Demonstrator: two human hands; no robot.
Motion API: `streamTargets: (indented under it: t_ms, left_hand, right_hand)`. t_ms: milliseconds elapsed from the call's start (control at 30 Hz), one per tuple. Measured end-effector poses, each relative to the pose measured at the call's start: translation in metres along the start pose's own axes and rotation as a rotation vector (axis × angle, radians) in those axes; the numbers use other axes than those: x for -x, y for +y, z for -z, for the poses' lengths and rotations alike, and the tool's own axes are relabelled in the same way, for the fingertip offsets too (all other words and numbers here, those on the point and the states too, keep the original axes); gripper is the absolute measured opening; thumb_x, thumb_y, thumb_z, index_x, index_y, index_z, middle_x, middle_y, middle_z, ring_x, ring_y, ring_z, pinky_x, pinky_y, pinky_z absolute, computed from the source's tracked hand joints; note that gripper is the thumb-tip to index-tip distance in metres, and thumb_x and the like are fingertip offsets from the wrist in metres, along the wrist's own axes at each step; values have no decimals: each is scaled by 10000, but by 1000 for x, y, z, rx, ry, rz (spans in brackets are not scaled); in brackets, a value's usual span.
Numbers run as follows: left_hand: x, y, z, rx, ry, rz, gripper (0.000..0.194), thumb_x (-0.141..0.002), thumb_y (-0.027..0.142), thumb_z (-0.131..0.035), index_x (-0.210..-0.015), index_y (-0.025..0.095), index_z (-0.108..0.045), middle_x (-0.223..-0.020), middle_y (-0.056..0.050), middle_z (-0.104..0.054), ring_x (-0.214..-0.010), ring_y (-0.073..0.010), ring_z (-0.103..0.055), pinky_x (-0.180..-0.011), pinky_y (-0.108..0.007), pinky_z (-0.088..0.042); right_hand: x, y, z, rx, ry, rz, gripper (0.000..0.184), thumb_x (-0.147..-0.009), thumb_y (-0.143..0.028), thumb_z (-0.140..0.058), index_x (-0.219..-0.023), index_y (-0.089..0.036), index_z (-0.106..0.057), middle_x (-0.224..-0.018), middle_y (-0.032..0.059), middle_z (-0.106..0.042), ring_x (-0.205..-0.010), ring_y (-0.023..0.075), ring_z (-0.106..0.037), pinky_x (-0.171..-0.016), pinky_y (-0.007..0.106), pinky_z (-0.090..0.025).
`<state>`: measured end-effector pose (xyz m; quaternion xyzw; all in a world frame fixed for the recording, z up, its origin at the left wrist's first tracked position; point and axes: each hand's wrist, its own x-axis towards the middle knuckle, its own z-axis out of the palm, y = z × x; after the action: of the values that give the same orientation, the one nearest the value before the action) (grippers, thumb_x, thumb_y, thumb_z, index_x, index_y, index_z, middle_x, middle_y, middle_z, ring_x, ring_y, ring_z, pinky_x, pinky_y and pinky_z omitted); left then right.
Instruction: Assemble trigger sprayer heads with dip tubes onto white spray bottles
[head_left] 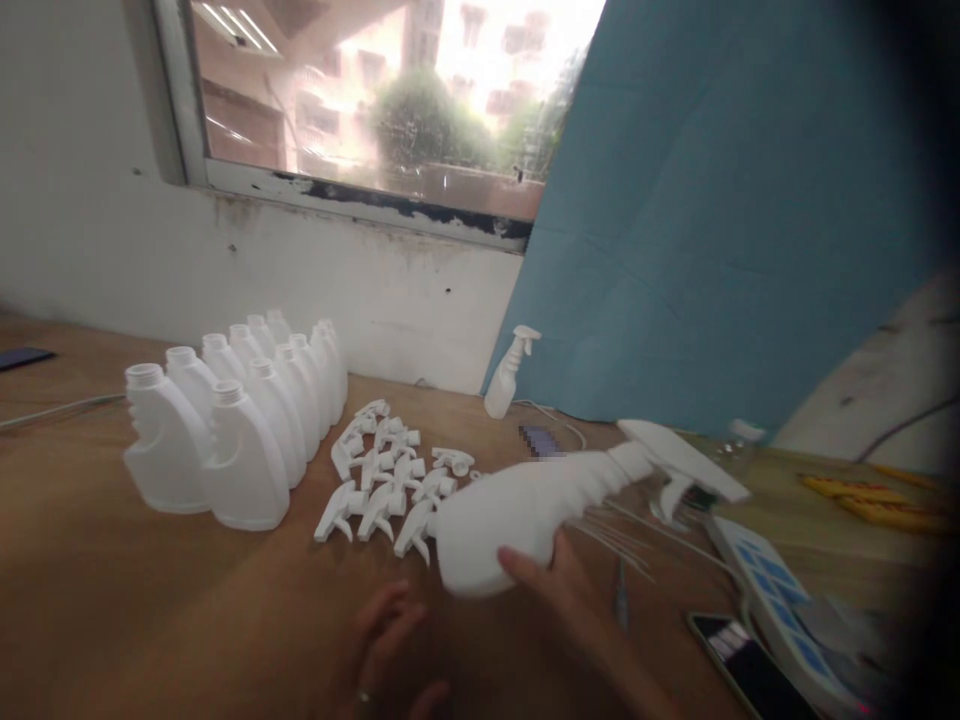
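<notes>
A white spray bottle (517, 510) with its trigger head fitted is tilted nearly on its side above the table. My right hand (562, 585) grips its lower body, thumb across the near face; the other fingers are mostly hidden behind it. To the left, my left hand (394, 640) hovers low over the table, its fingers loosely bent and apart from the thumb, holding nothing. Several loose white trigger heads (384, 505) lie beyond it. Further left, two rows of white bottles (247, 470) stand upright with uncapped necks. Several thin white tubes (619, 540) lie behind my right hand.
Another spray bottle (506, 375) stands at the back by the blue curtain (675, 230). At right are a phone (750, 665), a power strip (776, 600), a thin pen-like tool (621, 598) and yellow items (870, 503). A dark flat device (26, 357) lies far left.
</notes>
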<state>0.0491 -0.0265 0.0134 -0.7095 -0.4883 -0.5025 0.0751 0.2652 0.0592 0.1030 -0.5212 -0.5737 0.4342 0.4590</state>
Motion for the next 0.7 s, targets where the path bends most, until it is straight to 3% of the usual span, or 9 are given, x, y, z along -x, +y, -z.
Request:
streamTargets:
  t_ms: [133, 200, 333, 500, 700]
  left_hand:
    - [-2, -43, 8, -67, 17, 74, 363, -898, 320, -560, -1241, 211, -517, -1196, -104, -610, -1028, -205, -658, -816, -285, -587]
    - [2, -58, 6, -108, 1, 99, 368, -896, 308, -552, -1242, 194, -504, -1210, -115, -596, -1058, -214, -641, -825, -299, -585]
    - [10, -69, -3, -248, -113, -30, 340, -839, 324, -604, -1154, 201, -567, -1126, -94, -646, -986, -225, -656, -780, -311, -587]
    - [16, -75, -13, -436, -203, -243, 346, -782, 404, -672, -1085, 243, -632, -1074, -56, -693, -939, -255, -653, -738, -357, -553]
    - [25, -86, -22, -500, -181, -293, 315, -807, 443, -645, -1073, 275, -656, -1050, -35, -704, -916, -238, -646, -727, -341, -508]
  right_hand:
    - [-107, -7, 25, 333, 155, 250, 547, -666, -348, -699, -1160, -164, -551, -1066, 87, -675, -1034, 293, -626, -898, 412, -510]
    - [-159, -6, 29, 611, 165, 254, 520, -680, -317, -687, -1153, -159, -537, -1103, 86, -667, -1020, 265, -632, -879, 380, -511]
    - [-237, 4, 19, 739, 152, 187, 558, -617, -252, -753, -1115, -119, -538, -1086, 132, -676, -958, 267, -654, -784, 331, -522]
    - [-292, 22, 3, 852, 184, 84, 558, -627, -266, -770, -1102, -97, -531, -1065, 167, -679, -954, 286, -664, -726, 305, -515]
    - [-331, 30, 1, 958, 237, 28, 650, -681, -316, -780, -1193, -50, -481, -1138, 234, -644, -1048, 304, -645, -756, 295, -515]
